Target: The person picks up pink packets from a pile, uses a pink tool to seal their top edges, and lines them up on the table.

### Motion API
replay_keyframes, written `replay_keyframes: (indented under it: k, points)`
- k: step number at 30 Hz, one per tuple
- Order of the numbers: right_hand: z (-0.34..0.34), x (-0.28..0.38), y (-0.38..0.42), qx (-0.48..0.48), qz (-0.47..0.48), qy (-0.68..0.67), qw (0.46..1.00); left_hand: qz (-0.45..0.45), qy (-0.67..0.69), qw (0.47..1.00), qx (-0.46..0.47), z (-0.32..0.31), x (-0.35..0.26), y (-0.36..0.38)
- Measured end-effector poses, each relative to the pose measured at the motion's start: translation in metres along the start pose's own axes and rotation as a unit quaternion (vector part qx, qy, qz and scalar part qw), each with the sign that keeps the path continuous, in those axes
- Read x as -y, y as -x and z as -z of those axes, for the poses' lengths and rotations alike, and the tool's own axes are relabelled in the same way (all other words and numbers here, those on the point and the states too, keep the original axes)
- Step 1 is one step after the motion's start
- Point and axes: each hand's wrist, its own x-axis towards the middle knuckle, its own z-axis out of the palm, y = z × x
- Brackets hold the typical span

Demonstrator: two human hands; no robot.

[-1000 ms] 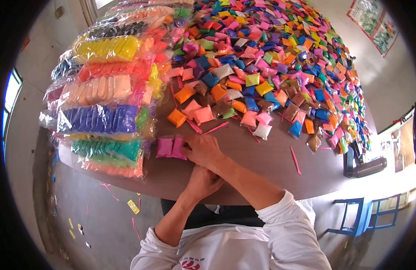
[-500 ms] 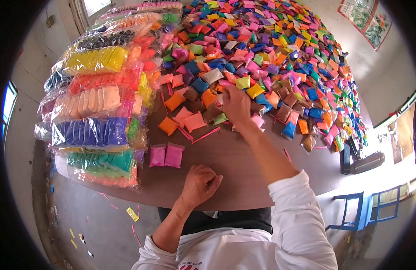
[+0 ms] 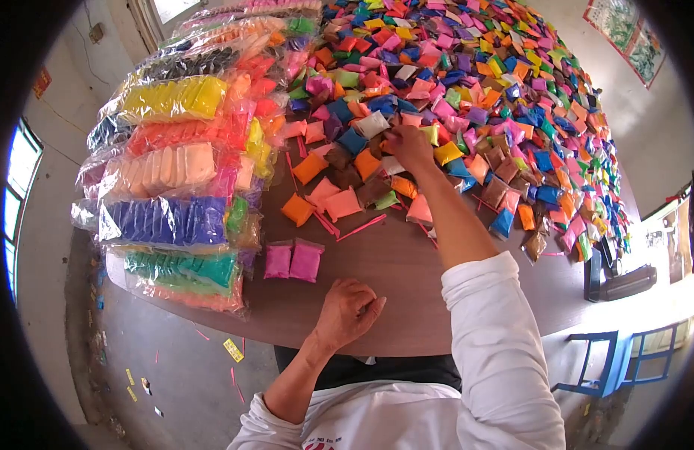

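Observation:
My right hand (image 3: 409, 146) reaches into the near edge of a big heap of small coloured packets (image 3: 467, 112). Its fingers are bent down among them, and what they grip is hidden. Close to it lie a white packet (image 3: 373, 124), an orange packet (image 3: 367, 164) and a yellow packet (image 3: 447, 154). My left hand (image 3: 348, 313) rests near the table's front edge, curled into a loose fist with nothing visible in it. Just beyond it, two magenta packets (image 3: 293, 260) lie side by side on the brown table (image 3: 407, 300).
Clear bags of packets sorted by colour, such as a blue bag (image 3: 167, 222) and a yellow bag (image 3: 174, 100), are stacked at left. Thin pink strips (image 3: 362, 227) lie scattered before the heap. A black object (image 3: 628, 283) sits at the right edge, near a blue stool frame (image 3: 617, 364).
My right hand has moved slightly farther into the heap, uncovering orange and pink packets below it. The left hand keeps its curled pose. The whole view has shifted a little.

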Motion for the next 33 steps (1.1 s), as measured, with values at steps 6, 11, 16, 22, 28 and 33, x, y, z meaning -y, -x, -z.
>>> replay_keyframes:
  k: [6, 11, 16, 22, 28, 33]
  points:
    - [0.046, -0.016, 0.021, 0.043, -0.157, -0.555, 0.816, -0.005, 0.022, 1.0, -0.019, -0.003, 0.001, 0.001]
    - [0.085, -0.013, 0.082, 0.099, -0.202, -0.685, 0.693, -0.019, -0.022, 0.999, -0.014, -0.005, 0.005, 0.003]
    - [0.094, -0.008, 0.139, 0.153, -0.205, -0.665, 0.702, -0.009, -0.023, 1.0, -0.007, -0.005, 0.003, 0.002]
    - [0.094, 0.029, 0.2, 0.123, -0.205, -0.601, 0.763, -0.017, -0.023, 0.999, -0.025, -0.008, 0.003, 0.004]
    - [0.086, 0.053, 0.243, 0.168, -0.207, -0.675, 0.688, -0.008, 0.008, 1.0, -0.028, -0.007, 0.002, 0.003]
    - [0.081, 0.055, 0.262, 0.215, -0.211, -0.718, 0.627, 0.029, 0.044, 0.998, -0.02, -0.001, 0.001, 0.006]
